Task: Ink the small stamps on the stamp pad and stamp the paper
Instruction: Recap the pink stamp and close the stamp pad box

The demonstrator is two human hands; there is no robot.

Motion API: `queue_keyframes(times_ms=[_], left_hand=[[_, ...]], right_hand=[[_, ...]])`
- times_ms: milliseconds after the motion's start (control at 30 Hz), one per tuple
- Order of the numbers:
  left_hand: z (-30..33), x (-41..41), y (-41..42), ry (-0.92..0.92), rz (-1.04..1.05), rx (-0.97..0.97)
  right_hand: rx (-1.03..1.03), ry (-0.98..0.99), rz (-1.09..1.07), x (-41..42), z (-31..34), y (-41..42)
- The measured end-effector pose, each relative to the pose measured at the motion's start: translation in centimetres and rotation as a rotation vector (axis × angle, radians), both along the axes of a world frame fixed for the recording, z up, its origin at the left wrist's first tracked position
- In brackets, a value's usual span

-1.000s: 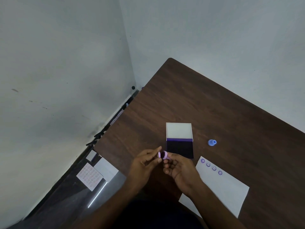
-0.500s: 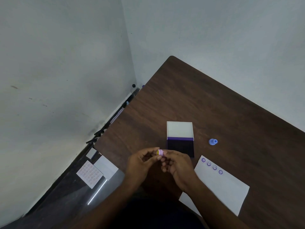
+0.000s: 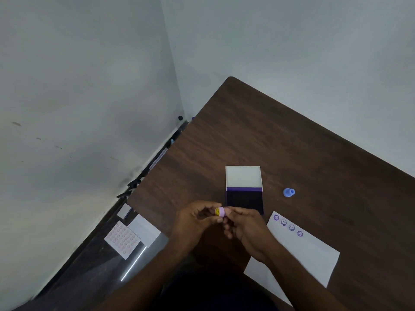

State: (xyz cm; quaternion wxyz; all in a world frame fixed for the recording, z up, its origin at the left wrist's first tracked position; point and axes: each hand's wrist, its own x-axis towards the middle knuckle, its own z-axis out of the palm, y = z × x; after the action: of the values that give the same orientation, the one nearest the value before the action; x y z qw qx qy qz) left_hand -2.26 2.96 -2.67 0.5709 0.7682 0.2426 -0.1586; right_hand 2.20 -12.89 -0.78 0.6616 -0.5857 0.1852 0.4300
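There are two small stamps: one pink round stamp with a yellow face (image 3: pixel 219 211) and one blue plastic stamp (image 3: pixel 288 192). There is one open purple stamp pad with a white lid (image 3: pixel 244 189). One white sheet of paper (image 3: pixel 301 250) has four purple marks (image 3: pixel 288 225) on it. One brown wooden worktop (image 3: pixel 269 142) carries them. Two hands show.

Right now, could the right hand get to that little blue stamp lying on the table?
Probably yes. The blue stamp lies alone on bare table, nothing between it and the right hand. But that hand pinches the pink stamp with the left hand.
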Motion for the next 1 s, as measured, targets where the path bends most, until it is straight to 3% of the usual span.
queue_keyframes(times_ms=[133,267,367,700,1000], left_hand=[[0.3,0.7,-0.8,-0.141,-0.093,0.059],[0.7,2.1,-2.4,-0.199,-0.155,0.016],[0.5,3.1,-3.5,-0.205,-0.193,0.007],[0.0,7.1,-9.8,-0.146,-0.376,0.058],[0.0,9.0,-12.7,-0.157,-0.412,0.084]], right_hand=[[0.184,0.109,-0.18,-0.2,-0.3,-1.4],[0.091,0.129,-0.45,-0.2,-0.7,-3.6],[-0.031,0.052,-0.537,0.1,-0.6,-6.4],[-0.895,-0.421,-0.333,2.8,-1.9,-12.6],[-1.026,-0.452,-0.222,4.7,-4.0,-14.1]])
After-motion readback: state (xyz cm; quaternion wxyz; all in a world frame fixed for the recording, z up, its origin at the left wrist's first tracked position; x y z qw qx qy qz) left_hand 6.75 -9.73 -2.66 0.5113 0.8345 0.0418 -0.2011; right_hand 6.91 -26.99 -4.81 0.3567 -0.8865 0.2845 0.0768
